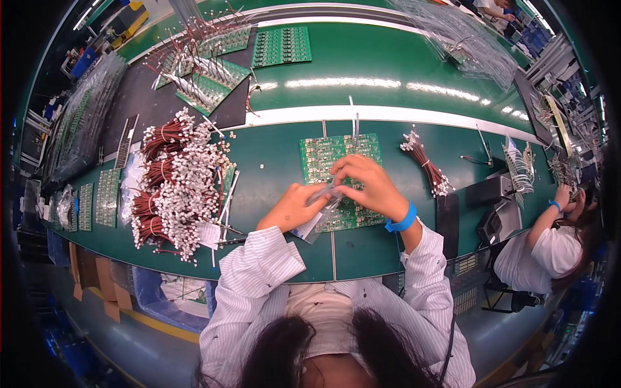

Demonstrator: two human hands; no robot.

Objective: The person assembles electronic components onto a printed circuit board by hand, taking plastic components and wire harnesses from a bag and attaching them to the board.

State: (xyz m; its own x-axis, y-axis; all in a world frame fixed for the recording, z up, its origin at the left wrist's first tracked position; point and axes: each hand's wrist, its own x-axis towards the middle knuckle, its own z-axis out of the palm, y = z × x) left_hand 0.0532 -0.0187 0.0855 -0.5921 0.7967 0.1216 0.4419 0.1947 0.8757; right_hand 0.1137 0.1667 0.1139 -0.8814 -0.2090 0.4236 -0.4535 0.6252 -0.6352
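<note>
Both hands [336, 191] pinching clear bag [321, 208], over circuit board [323, 155]

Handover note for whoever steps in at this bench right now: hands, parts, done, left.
Left hand: resting on the green circuit board panel, pinching a clear plastic bag.
Right hand: fingers at the top of the same bag, blue wrist strap on.
Parts: big pile of red wire harnesses with white connectors to the left; a smaller harness bundle to the right; more board panels across the belt.
Done: cannot tell whether any harness is fitted to the panel.
Left: the bag is in hand and the harness piles sit untouched.
</note>
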